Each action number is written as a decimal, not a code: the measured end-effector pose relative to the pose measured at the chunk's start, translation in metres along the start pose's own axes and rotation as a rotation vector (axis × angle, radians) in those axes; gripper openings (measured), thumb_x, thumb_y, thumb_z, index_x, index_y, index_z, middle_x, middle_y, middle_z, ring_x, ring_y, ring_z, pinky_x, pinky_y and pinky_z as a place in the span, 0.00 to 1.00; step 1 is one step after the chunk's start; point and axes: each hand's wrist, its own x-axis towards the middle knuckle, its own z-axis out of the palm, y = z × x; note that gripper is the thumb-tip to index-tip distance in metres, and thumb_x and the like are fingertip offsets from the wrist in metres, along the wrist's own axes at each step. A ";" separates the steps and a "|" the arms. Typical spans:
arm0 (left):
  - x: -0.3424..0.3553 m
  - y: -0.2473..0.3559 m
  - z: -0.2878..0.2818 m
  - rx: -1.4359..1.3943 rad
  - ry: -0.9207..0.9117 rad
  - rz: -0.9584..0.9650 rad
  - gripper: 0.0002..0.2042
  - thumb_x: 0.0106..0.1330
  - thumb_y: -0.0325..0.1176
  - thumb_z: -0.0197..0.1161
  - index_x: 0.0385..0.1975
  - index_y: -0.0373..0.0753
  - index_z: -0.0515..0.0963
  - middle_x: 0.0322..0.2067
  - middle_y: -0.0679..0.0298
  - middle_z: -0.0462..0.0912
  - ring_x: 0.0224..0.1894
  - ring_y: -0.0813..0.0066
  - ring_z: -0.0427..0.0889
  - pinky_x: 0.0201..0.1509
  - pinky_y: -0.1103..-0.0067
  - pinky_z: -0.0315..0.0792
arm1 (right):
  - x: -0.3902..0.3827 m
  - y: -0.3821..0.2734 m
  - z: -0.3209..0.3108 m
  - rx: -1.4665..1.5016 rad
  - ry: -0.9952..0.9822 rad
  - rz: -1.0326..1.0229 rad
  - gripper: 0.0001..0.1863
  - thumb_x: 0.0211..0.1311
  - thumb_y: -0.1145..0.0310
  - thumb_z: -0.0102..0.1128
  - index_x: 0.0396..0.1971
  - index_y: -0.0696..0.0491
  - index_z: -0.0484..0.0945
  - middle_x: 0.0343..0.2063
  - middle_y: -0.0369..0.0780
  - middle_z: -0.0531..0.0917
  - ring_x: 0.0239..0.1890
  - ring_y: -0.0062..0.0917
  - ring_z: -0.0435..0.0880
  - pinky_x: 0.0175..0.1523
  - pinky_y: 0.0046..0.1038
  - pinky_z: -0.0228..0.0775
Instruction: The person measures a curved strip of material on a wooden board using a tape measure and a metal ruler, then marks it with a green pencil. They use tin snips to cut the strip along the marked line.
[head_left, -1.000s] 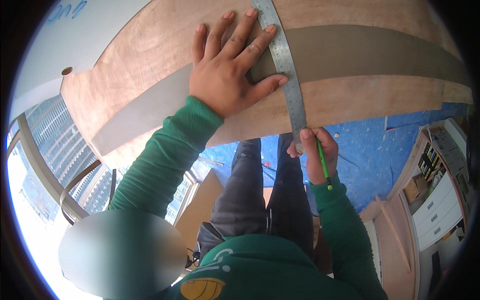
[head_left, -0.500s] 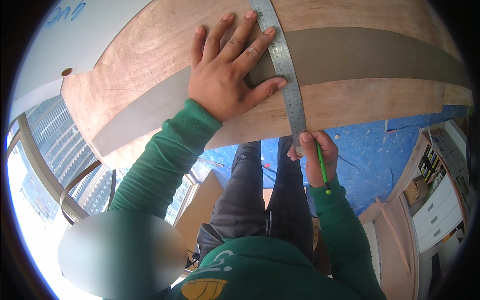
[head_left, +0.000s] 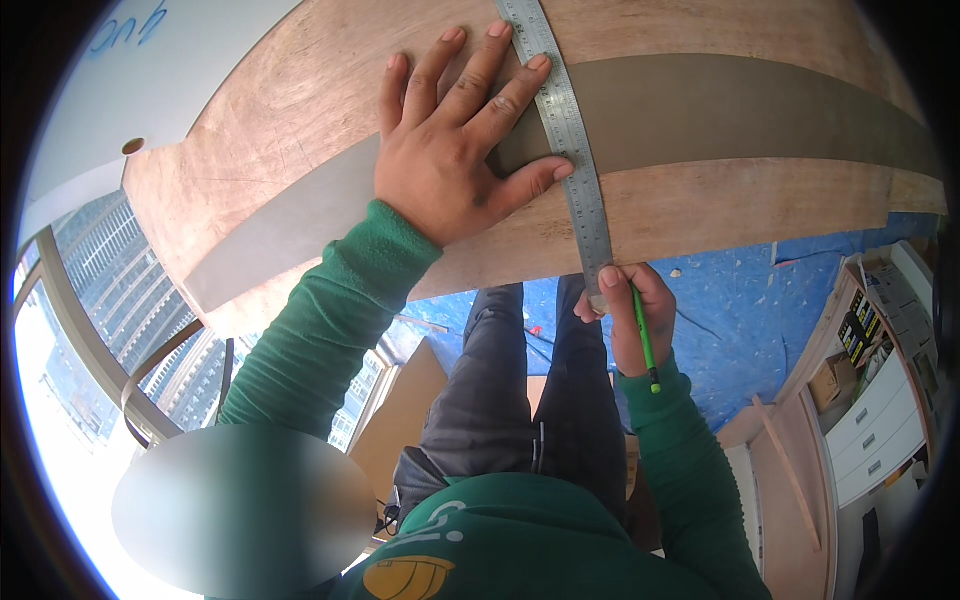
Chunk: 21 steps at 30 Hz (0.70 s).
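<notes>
A metal ruler (head_left: 572, 135) lies across a wooden board (head_left: 720, 205) and a grey-brown strip (head_left: 700, 112) on it. My left hand (head_left: 450, 140) rests flat with fingers spread, its thumb and fingertips touching the ruler's left edge. At the board's near edge my right hand (head_left: 640, 310) is closed round the ruler's near end, thumb on top. The same hand carries a green pencil (head_left: 644, 340), which points up toward the board's edge and crosses the palm.
Blue sheeting (head_left: 740, 300) covers the floor beyond my legs. A white panel (head_left: 90, 110) with a small hole adjoins the board at upper left, above a window (head_left: 120, 290). White drawers (head_left: 870, 430) and a leaning wood strip (head_left: 790, 470) stand at right.
</notes>
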 end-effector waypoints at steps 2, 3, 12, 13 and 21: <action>0.000 0.000 0.000 0.000 -0.002 0.000 0.39 0.56 0.70 0.67 0.67 0.62 0.74 0.72 0.65 0.68 0.74 0.53 0.61 0.78 0.48 0.41 | 0.000 0.000 0.001 0.008 0.009 0.004 0.16 0.78 0.63 0.55 0.38 0.62 0.78 0.24 0.40 0.80 0.24 0.19 0.77 0.32 0.24 0.69; 0.000 0.001 0.000 0.001 -0.005 -0.001 0.39 0.56 0.70 0.67 0.67 0.62 0.74 0.72 0.65 0.68 0.74 0.53 0.61 0.78 0.48 0.41 | -0.001 0.000 0.000 0.009 0.003 0.005 0.16 0.78 0.63 0.55 0.38 0.62 0.78 0.25 0.39 0.80 0.25 0.19 0.77 0.32 0.24 0.69; 0.001 0.001 0.001 0.007 -0.003 -0.001 0.39 0.56 0.70 0.66 0.67 0.62 0.74 0.72 0.65 0.68 0.74 0.54 0.62 0.78 0.49 0.41 | 0.000 0.000 -0.001 0.016 -0.003 0.008 0.15 0.78 0.63 0.55 0.38 0.62 0.78 0.25 0.39 0.80 0.25 0.20 0.78 0.32 0.25 0.71; 0.001 0.001 0.001 0.007 -0.004 -0.001 0.39 0.56 0.70 0.66 0.67 0.62 0.74 0.72 0.65 0.68 0.74 0.54 0.62 0.78 0.50 0.40 | 0.000 0.000 -0.001 0.017 0.000 0.007 0.15 0.78 0.63 0.55 0.39 0.62 0.78 0.25 0.39 0.80 0.25 0.20 0.78 0.32 0.25 0.71; 0.001 0.002 0.000 0.023 -0.014 0.005 0.40 0.56 0.70 0.66 0.68 0.61 0.73 0.72 0.63 0.67 0.75 0.53 0.61 0.78 0.50 0.40 | 0.000 0.000 -0.001 0.034 0.000 0.023 0.15 0.78 0.63 0.55 0.40 0.63 0.78 0.27 0.39 0.80 0.26 0.20 0.79 0.33 0.24 0.72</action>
